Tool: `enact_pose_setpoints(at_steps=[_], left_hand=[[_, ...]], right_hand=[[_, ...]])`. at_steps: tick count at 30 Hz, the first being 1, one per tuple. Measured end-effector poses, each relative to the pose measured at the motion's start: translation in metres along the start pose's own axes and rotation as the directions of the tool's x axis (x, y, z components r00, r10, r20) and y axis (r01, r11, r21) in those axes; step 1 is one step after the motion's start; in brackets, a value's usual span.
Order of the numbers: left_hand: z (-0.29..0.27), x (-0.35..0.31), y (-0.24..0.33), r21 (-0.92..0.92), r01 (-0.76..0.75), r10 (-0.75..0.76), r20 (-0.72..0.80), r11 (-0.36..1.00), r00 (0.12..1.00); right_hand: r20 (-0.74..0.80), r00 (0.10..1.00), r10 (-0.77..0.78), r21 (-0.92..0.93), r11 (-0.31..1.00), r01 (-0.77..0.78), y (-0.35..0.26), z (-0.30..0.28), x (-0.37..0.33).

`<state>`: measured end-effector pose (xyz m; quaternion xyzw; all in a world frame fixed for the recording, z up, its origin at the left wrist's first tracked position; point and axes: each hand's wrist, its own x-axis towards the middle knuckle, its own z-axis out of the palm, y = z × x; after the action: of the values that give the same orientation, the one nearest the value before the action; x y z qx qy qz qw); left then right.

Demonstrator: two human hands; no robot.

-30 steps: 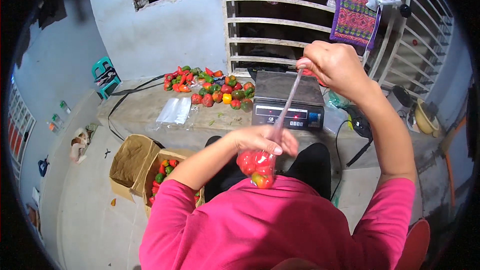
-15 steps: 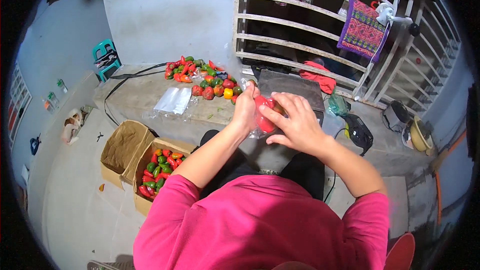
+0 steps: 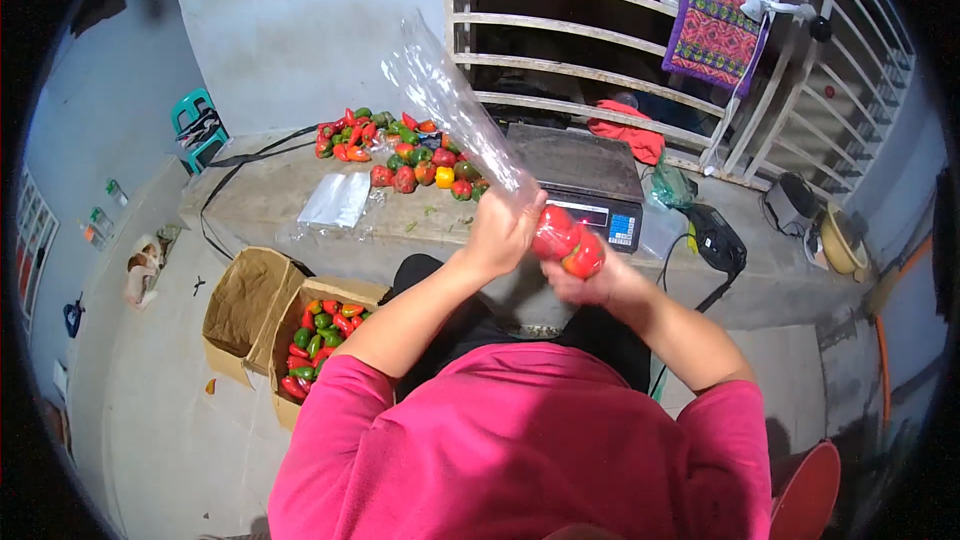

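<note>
**Concrete ledge [image 3: 262, 195] with a weighing scale [image 3: 590, 162], and a clear plastic bag [image 3: 462, 118] held in front of it**

A pale wall [image 3: 310, 40] and a white barred window [image 3: 500, 19] stand behind the ledge, with the weighing scale set below the bars. The clear plastic bag is in the air just before the scale's front left corner. Its bagged peppers [image 3: 568, 238], mostly red, hang over part of the scale's front panel, while the long upper part of the bag slants up and away to the left of the scale.

The left hand [image 3: 503, 230] is closed around the bag's neck; the bagged peppers lie just to the right of this fist, with the loose plastic rising above it. The right hand [image 3: 600, 285], slightly blurred, is beneath the bagged peppers and touching them; whether its fingers grip or only support cannot be told.

Left of the scale, loose peppers [image 3: 404, 179] are heaped on the ledge, with flat plastic bags [image 3: 336, 199] farther left. A red cloth [image 3: 628, 130] lies behind the scale, and a green plastic bag [image 3: 670, 185] sits just to its right. Well to the scale's front left, a cardboard box [image 3: 350, 290] on the floor [image 3: 180, 390] holds red and green peppers [image 3: 320, 332].
</note>
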<state>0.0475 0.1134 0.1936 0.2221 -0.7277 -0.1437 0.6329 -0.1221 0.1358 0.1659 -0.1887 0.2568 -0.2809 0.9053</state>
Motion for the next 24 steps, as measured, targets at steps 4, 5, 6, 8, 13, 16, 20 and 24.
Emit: enact_pose_setpoints(at_steps=[4,5,6,8,13,16,20,24], left_hand=[[-0.012,-0.006,-0.025,-0.097,0.214,-0.213,0.015,0.972,0.977],[-0.016,-0.01,-0.037,-0.101,0.303,-0.304,0.011,0.948,0.953],[-0.018,-0.011,-0.047,-0.11,0.477,-0.477,0.027,0.872,0.879],[-0.02,-0.01,-0.048,-0.418,0.703,-0.674,0.245,0.576,0.697],[-0.008,-0.01,-0.027,-0.454,0.88,-0.773,0.506,0.139,0.383],[0.001,-0.018,-0.033,-0.468,0.845,-0.802,0.382,0.26,0.458],[0.001,-0.024,-0.028,-0.079,0.756,-0.729,0.218,0.65,0.649],[0.0,-0.02,-0.005,0.198,0.212,-0.247,0.172,0.957,0.954]], right_hand=[[-0.015,0.865,-0.502,-0.798,0.527,0.292,0.015,-0.008,-0.011],[0.104,0.662,-0.742,-0.922,0.178,0.344,0.018,0.004,-0.015],[0.29,0.408,-0.866,-0.944,-0.188,0.272,0.019,0.012,-0.018],[0.776,0.356,-0.521,-0.56,-0.828,0.009,-0.002,0.016,-0.033],[0.819,0.432,-0.377,-0.337,-0.926,-0.169,-0.001,0.012,-0.03],[0.82,0.328,-0.469,-0.461,-0.881,-0.106,-0.004,0.009,-0.022],[0.431,0.418,-0.799,-0.885,-0.285,0.369,-0.002,0.0,-0.013],[0.104,0.952,-0.288,-0.241,0.921,0.305,0.022,-0.017,-0.007]])
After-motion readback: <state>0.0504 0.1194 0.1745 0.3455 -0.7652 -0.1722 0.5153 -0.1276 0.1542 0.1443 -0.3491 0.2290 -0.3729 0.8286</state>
